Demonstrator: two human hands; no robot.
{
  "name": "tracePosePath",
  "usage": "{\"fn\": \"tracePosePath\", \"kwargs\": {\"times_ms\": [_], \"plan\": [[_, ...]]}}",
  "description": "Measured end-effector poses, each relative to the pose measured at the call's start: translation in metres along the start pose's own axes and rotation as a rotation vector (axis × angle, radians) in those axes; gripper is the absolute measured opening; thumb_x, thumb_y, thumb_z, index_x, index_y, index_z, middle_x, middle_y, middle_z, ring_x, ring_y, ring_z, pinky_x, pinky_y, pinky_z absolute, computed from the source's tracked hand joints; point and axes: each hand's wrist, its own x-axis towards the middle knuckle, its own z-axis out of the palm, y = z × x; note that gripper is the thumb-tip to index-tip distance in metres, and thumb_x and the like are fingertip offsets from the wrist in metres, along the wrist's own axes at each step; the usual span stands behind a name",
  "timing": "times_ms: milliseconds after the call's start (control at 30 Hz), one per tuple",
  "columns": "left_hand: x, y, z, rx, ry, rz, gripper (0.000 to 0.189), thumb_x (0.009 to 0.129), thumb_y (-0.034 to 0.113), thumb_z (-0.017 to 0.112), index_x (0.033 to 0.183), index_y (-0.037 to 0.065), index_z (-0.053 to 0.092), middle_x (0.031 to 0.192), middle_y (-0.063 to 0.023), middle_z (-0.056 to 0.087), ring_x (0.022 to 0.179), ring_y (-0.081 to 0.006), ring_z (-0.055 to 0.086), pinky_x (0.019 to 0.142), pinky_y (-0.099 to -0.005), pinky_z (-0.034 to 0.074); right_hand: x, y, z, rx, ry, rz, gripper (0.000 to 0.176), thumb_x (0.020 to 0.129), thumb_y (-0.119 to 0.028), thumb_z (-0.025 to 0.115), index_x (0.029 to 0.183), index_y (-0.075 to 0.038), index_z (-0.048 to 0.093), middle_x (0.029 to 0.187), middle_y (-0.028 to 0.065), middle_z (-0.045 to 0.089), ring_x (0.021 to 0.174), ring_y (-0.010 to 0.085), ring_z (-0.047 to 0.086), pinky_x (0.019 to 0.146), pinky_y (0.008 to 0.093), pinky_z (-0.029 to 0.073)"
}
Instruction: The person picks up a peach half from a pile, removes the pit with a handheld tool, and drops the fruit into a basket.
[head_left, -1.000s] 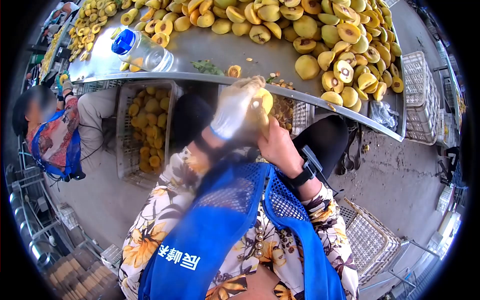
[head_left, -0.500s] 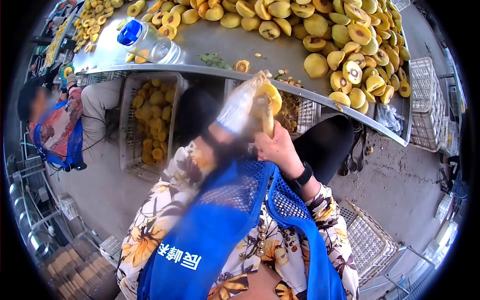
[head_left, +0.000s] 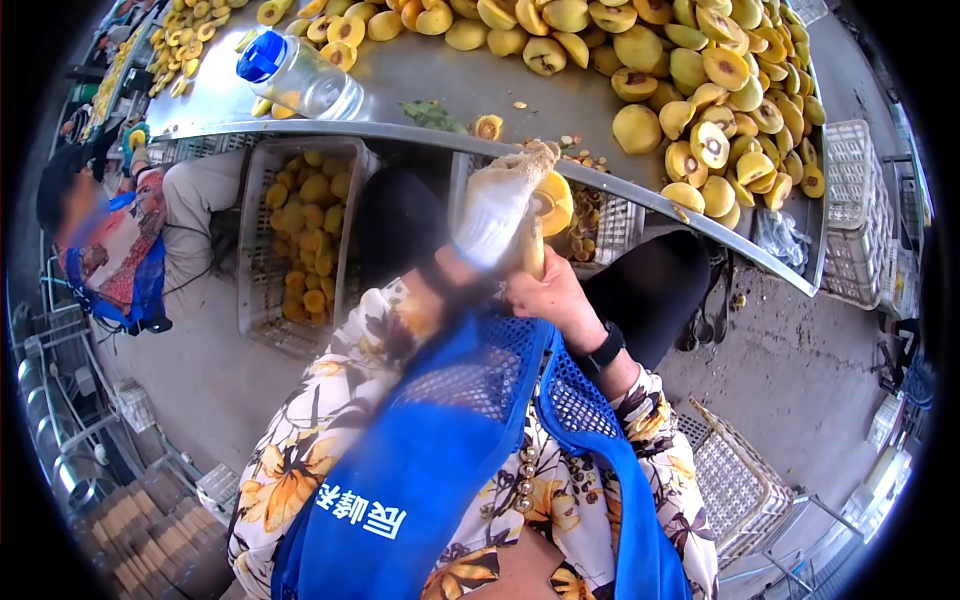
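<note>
A: Why that grip?
B: White-gloved left hand (head_left: 500,195) clamps round, cut yellow fruit (head_left: 559,198) just short of grey steel bench's (head_left: 435,82) near edge, probably steadying it; bare right hand (head_left: 552,292) clamps pale rod-like tool (head_left: 534,256) against it, tip unclear
A: Change?
B: Versus half a second ago, fruit slightly further right; both grips same

The gloved left fingers (head_left: 533,160) hold a fruit (head_left: 559,200), at the end of a handle (head_left: 535,256) clasped in the right fingers (head_left: 523,292). Beyond the fingers, cut pieces (head_left: 725,68) crowd the tabletop (head_left: 430,72); leftward are a bottle (head_left: 315,83) and a crate (head_left: 248,240).
</note>
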Motion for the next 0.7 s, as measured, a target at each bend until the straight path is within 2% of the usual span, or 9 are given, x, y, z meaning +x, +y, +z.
{"fn": "tracePosePath", "kwargs": {"times_ms": [33,200,267,333,400,467,600,633,700], "plan": [[0.001,-0.001,-0.001,0.193,0.016,0.139,0.039,0.078,0.008,0.059,0.117,0.008,0.055,0.111,-0.0115,0.06,0.099,-0.0259,0.058,0.08,-0.033,0.049,-0.001,-0.001,-0.001,0.013,-0.027,0.017,0.017,0.082,-0.004,0.051,0.099,-0.003,0.047,0.066,0.0004,0.05,0.051,0.0063,0.046,0.044,0.0193,0.038],[0.009,0.005,-0.007,-0.265,-0.167,-0.315,0.039,0.078,0.006,0.056,0.117,0.007,0.054,0.112,-0.0116,0.06,0.102,-0.0268,0.057,0.087,-0.0323,0.047,-0.008,-0.009,-0.013,0.207,-0.238,0.02,0.018,0.085,-0.007,0.054,0.101,-0.003,0.047,0.07,0.0008,0.05,0.058,0.0071,0.049,0.05,0.0202,0.041],[0.01,0.007,-0.007,-0.203,-0.132,-0.193,0.037,0.081,0.007,0.053,0.118,0.006,0.054,0.112,-0.0115,0.059,0.101,-0.0267,0.057,0.089,-0.0317,0.046,-0.007,-0.009,-0.009,0.316,-0.241,0.017,0.015,0.083,-0.003,0.052,0.097,-0.004,0.048,0.063,-0.0002,0.045,0.049,0.0057,0.04,0.043,0.0189,0.033],[0.01,0.01,-0.007,-0.025,-0.042,0.111,0.035,0.084,0.01,0.052,0.119,0.006,0.053,0.111,-0.011,0.06,0.099,-0.026,0.057,0.09,-0.0313,0.044,-0.007,-0.009,-0.008,0.437,-0.28,0.022,0.014,0.082,-0.001,0.051,0.095,-0.004,0.048,0.059,-0.0006,0.042,0.044,0.0051,0.035,0.039,0.0182,0.028],[0.024,0.055,-0.012,-0.582,0.131,-0.601,0.031,0.088,0.018,0.052,0.117,0.007,0.054,0.105,-0.01,0.06,0.096,-0.0232,0.057,0.085,-0.031,0.047,-0.003,-0.01,-0.012,0.562,-0.369,0.034,0.013,0.082,-0.001,0.051,0.095,-0.004,0.048,0.058,-0.0005,0.041,0.043,0.0055,0.034,0.038,0.0181,0.027],[0.027,0.039,-0.013,-1.338,0.26,-0.851,0.036,0.085,0.048,0.057,0.085,0.012,0.056,0.076,-0.0049,0.059,0.067,-0.0174,0.056,0.057,-0.03,0.046,-0.003,-0.007,-0.016,0.477,-0.402,-0.075,0.013,0.082,-0.001,0.052,0.095,-0.004,0.048,0.057,-0.0002,0.041,0.042,0.0057,0.034,0.038,0.0184,0.027],[0.022,0.023,-0.053,-0.962,0.37,-0.936,0.038,0.084,0.048,0.059,0.092,0.011,0.059,0.077,-0.0049,0.06,0.062,-0.0146,0.057,0.052,-0.0264,0.046,-0.01,-0.013,-0.023,0.156,-0.281,-0.051,0.014,0.08,-0.004,0.057,0.093,-0.004,0.052,0.059,0.0004,0.046,0.046,0.0073,0.041,0.043,0.0197,0.033],[0.017,-0.003,-0.059,-0.902,0.526,-0.689,0.037,0.084,0.046,0.06,0.091,0.01,0.06,0.076,-0.0043,0.061,0.058,-0.0134,0.059,0.044,-0.0279,0.045,-0.011,-0.014,-0.024,0.003,-0.251,-0.055,0.015,0.079,-0.006,0.059,0.093,-0.004,0.053,0.062,0.0013,0.05,0.048,0.0084,0.045,0.045,0.0202,0.037],[-0.002,-0.014,-0.111,-0.796,0.409,-0.694,0.037,0.084,0.044,0.062,0.091,0.007,0.062,0.075,-0.0021,0.061,0.062,-0.0111,0.06,0.056,-0.024,0.049,0.006,0.014,-0.034,-0.56,-0.123,-0.355,0.02,0.077,-0.01,0.063,0.093,-0.001,0.054,0.066,0.0036,0.056,0.052,0.0097,0.052,0.049,0.0208,0.041]]}}
